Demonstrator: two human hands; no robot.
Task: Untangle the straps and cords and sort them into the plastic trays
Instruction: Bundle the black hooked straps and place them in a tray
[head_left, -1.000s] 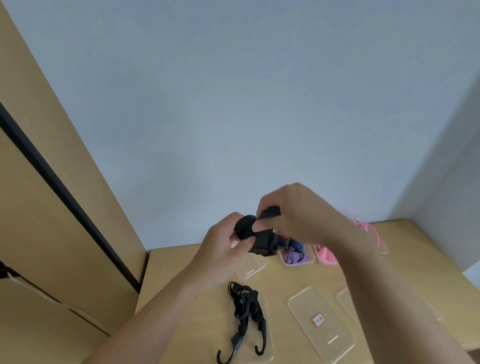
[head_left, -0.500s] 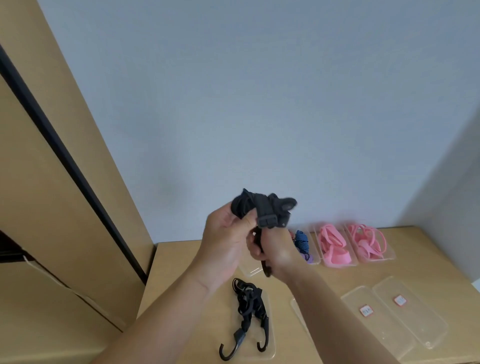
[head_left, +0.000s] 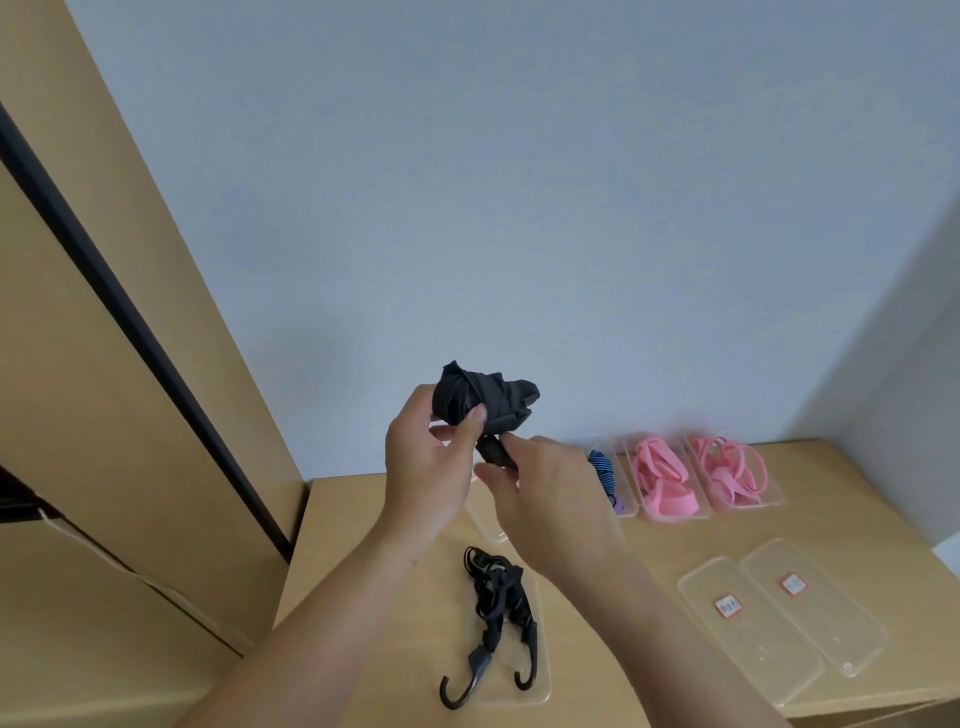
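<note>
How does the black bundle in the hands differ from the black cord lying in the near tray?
The strap bundle is wadded into a ball; the hooked cord lies stretched out. The bundle is up in the air, gripped by the left hand, the right hand pinching its clip; the cord rests in a clear tray. The cord ends in two hooks; the bundle shows none. Both are black.

Red-edged labels (head_left: 728, 606) on two clear trays (head_left: 754, 656) are unreadable.
</note>
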